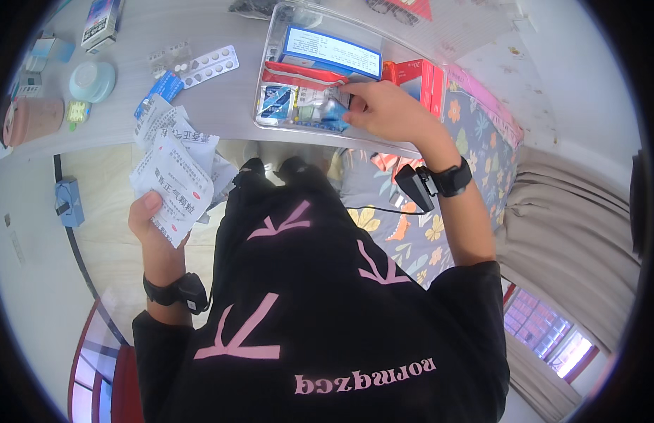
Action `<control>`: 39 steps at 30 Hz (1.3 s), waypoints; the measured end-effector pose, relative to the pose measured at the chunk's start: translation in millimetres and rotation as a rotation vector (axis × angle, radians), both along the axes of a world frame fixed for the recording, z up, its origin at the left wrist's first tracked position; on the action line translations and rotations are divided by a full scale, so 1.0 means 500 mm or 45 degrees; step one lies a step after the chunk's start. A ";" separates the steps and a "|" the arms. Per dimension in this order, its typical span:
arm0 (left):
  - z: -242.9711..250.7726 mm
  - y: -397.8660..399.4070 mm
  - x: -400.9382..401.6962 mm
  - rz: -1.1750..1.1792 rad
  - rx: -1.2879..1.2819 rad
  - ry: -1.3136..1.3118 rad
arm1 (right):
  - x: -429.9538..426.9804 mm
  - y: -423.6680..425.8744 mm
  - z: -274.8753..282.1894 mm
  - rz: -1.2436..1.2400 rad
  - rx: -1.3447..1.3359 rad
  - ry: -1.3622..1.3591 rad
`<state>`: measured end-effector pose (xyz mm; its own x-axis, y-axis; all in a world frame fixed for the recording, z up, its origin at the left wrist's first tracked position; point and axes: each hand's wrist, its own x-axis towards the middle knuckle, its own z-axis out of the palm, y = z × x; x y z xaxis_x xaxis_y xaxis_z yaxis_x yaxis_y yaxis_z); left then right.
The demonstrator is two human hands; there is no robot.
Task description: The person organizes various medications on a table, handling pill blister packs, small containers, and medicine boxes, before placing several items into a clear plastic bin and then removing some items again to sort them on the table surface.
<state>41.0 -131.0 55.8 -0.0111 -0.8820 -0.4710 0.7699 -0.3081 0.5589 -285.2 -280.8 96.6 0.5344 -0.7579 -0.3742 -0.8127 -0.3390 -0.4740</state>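
My left hand (150, 217) grips a fanned bunch of white printed paper sachets (176, 174), thumb on the front one, held in front of the table edge. My right hand (385, 108) reaches over the right part of a clear plastic box (262, 119), thumb and index finger apart among the packets. Near those fingertips are a white sachet (310, 97), a blue-and-clear packet (332, 113) and a red pouch (303, 75). The box also holds a blue-and-white carton (332, 50), a blue sachet (276, 103) and a red-and-white carton (419, 82). My other right fingers are partly hidden.
Left of the box lie blister packs of tablets (210, 66) and a small blue box (165, 87). Further left stand a pale blue jar (92, 82), a pink cup (33, 121) and a carton (101, 24). A bed with floral bedding (417, 232) adjoins the table at right.
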 end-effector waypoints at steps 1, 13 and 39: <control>-0.007 0.003 0.009 -0.036 -0.053 0.043 | 0.011 -0.002 -0.004 0.034 0.046 0.134; 0.015 0.010 -0.009 -0.037 -0.051 0.000 | 0.051 -0.034 -0.034 0.253 0.071 0.456; 0.020 -0.011 -0.032 -0.146 0.005 0.019 | 0.033 -0.020 -0.067 0.684 -0.467 0.447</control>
